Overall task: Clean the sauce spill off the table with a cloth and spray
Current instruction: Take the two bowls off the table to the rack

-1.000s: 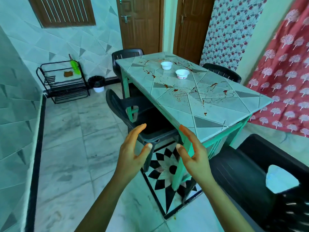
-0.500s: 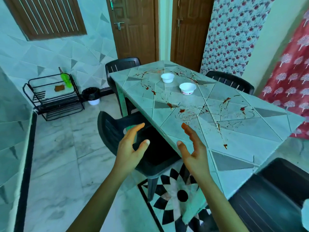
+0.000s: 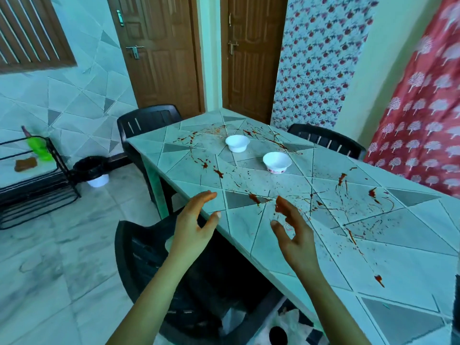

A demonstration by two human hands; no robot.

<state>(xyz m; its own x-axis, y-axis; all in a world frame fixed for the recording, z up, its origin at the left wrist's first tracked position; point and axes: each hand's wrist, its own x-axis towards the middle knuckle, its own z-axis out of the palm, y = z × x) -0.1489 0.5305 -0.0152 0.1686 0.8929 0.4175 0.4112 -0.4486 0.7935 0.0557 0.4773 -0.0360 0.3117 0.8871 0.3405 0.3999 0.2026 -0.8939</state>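
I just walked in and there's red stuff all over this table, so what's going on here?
A person stands at the tiled table with left hand and right hand open and empty, held over its near edge. A sauce spill is spattered across the top around a far white bowl and a near white bowl. No wiping has begun: what looks like the green spray bottle and a brown cloth sit on the black rack by the wall.

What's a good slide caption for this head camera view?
Empty left hand and right hand hover at the sauce-splattered table, two white bowls on it.
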